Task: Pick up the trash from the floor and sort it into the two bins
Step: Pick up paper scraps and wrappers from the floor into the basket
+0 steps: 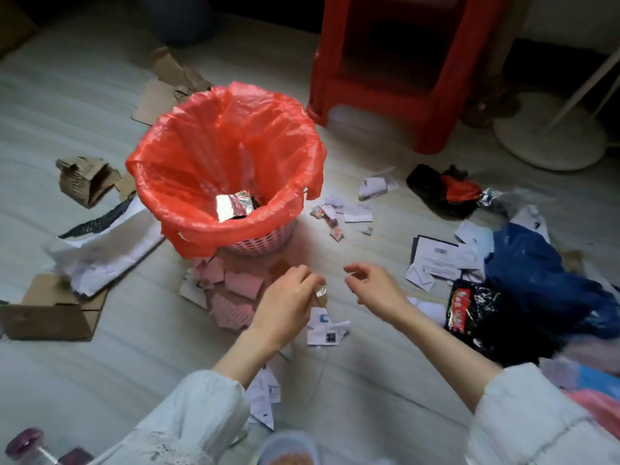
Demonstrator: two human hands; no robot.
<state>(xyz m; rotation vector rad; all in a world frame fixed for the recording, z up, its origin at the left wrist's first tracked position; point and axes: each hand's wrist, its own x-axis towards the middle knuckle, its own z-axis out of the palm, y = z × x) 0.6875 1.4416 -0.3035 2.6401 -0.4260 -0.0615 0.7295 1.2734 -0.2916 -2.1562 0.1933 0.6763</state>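
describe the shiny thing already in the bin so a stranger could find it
Start at the basket lined with a red bag at the centre. Look down to its bottom: a crumpled silver foil wrapper lies there, the only mirror-bright item inside.

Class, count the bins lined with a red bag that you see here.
1. The bin with the red bag stands on the floor left of the red stool; a second bin may be out of view.
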